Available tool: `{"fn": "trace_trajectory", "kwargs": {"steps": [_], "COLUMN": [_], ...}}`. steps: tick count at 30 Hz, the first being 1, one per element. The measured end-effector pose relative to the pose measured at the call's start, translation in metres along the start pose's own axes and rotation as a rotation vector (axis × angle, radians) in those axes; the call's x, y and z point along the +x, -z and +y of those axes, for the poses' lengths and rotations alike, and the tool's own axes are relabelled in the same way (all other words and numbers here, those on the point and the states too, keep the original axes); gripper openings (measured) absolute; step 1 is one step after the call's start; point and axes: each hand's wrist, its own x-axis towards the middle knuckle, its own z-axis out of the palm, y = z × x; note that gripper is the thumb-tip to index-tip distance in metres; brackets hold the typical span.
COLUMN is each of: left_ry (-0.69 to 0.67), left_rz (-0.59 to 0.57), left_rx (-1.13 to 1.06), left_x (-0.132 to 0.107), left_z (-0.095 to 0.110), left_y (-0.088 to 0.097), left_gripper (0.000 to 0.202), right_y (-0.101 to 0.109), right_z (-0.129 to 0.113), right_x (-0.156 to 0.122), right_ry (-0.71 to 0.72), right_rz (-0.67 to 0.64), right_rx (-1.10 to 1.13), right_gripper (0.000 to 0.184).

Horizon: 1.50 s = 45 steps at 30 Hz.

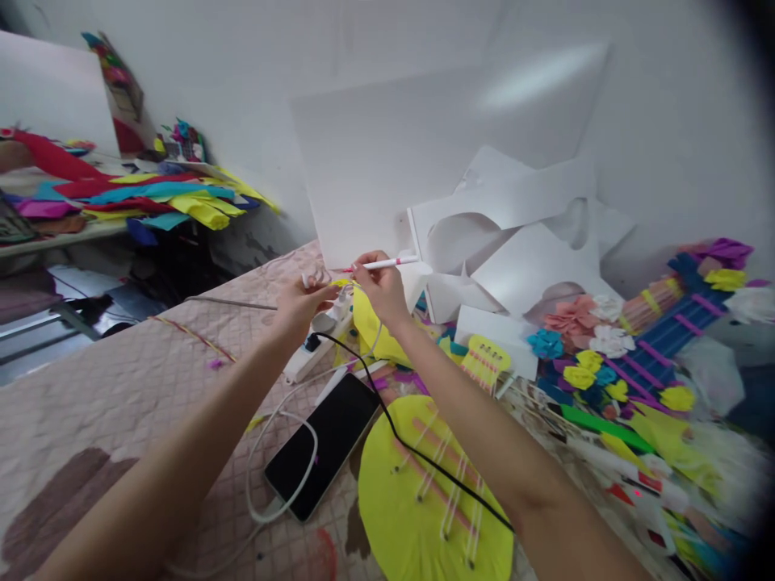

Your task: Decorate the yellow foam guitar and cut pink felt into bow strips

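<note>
In the head view both my hands are close together near the far edge of the table. My right hand (383, 284) is closed round a slim white pen (395, 262) with a pink band, which lies almost level. My left hand (301, 305) is closed in a pinch. A small yellow piece (342, 282) shows at its fingertips, too small to tell its kind. Under my hands is a white power strip (301, 361) with plugs in it. Just behind my right wrist lies yellow paper (376, 327), partly hidden by the arm.
Nearer lie a black phone (327, 444), a white cable (250, 476), a black cord (393, 428) and a round yellow guitar-like craft (387, 500). White cut boards (521, 250) lean at the wall. A blue craft with paper flowers (647, 347) and a glue gun (657, 508) are right.
</note>
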Motion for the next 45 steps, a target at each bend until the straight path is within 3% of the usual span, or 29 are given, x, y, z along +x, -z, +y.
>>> {"fn": "trace_trajectory", "kwargs": {"steps": [8,15,23,45], "left_ry": [-0.006,-0.086,-0.025,-0.028], "left_rz": [0.008,0.096,0.05,0.055], "left_rx": [-0.135,-0.07,-0.25,-0.275], "left_x": [-0.004,-0.003,-0.002,0.001], "left_z": [0.002,-0.001,-0.002,-0.005], "left_y": [-0.011,-0.01,-0.013,-0.011], "left_gripper": [0.042,0.04,0.038,0.037], "right_y": [0.002,0.0,0.0,-0.004], "right_z": [0.006,0.003,0.003,0.001], "right_x": [0.001,-0.001,-0.002,-0.003], "right_ry": [-0.019,-0.02,0.073,0.118], "right_rz": [-0.06,-0.072,-0.072,-0.1], "right_rx": [-0.007,-0.074,-0.155,-0.284], "right_gripper": [0.015,0.014,0.007,0.008]}}
